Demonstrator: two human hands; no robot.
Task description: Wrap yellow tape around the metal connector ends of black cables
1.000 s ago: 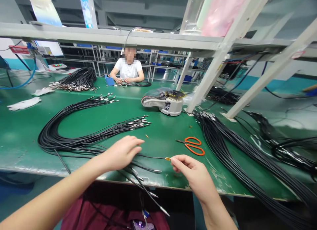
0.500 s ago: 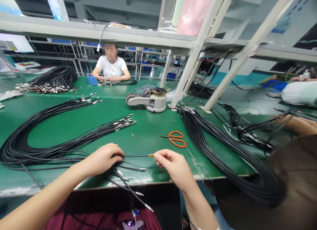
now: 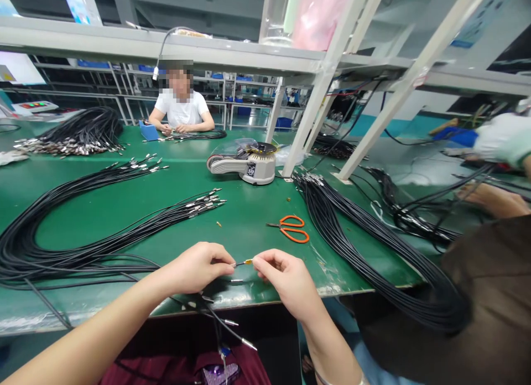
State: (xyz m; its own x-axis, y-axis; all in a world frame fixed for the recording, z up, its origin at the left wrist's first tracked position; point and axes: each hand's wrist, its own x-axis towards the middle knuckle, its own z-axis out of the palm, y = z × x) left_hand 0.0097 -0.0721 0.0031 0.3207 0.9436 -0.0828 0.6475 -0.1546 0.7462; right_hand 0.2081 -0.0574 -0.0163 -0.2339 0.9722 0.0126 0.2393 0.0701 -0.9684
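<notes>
My left hand (image 3: 198, 268) is closed in a pinch on a thin black cable (image 3: 215, 310) just behind its metal end, at the near edge of the green table (image 3: 249, 219). My right hand (image 3: 282, 277) is closed too, pinching the small yellow tip (image 3: 248, 261) at that cable's end. The two hands are only a few centimetres apart. Several more cable ends with metal plugs hang over the table edge below my left hand.
Large loops of black cables (image 3: 62, 230) lie at left, another thick bundle (image 3: 373, 246) at right. Orange scissors (image 3: 292, 230) lie past my right hand. A tape dispenser (image 3: 244, 162) stands mid-table. A person in white (image 3: 180, 108) sits opposite; another person's arm (image 3: 489, 199) is at right.
My left hand has slid right along the cable toward its end, closing the gap to my right hand. The view has shifted slightly rightward.
</notes>
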